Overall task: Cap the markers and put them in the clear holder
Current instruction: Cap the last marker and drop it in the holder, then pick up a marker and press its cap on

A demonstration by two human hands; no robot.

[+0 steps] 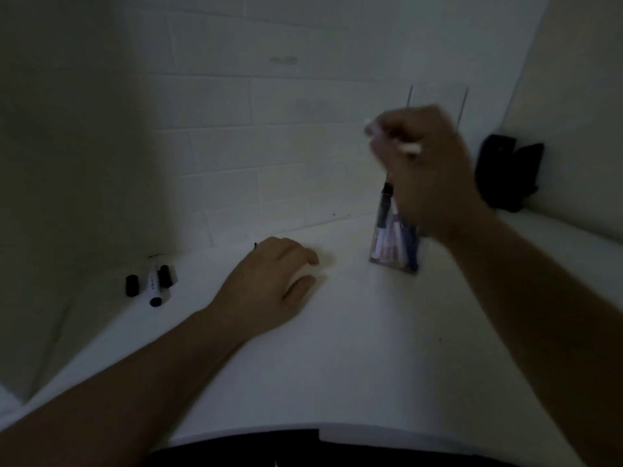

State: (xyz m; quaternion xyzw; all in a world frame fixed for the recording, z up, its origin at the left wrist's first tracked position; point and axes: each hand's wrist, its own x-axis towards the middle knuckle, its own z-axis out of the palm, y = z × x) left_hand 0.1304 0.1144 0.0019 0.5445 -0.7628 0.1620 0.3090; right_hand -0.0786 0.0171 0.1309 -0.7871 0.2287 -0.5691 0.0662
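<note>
The clear holder [392,251] stands on the white table [337,348] at the back right, with several markers upright inside it. Above it my right hand [428,170] grips a white marker [409,148]; motion blur smears the marker. My left hand [269,281] rests on the table left of the holder, its fingers loosely curled and nothing visible in them. Far left on the table lies a white marker [154,287] with a black end. Two black caps [132,285] [165,275] lie beside it.
A white brick wall rises behind the table. A dark object [509,173] leans in the right back corner. The scene is dim.
</note>
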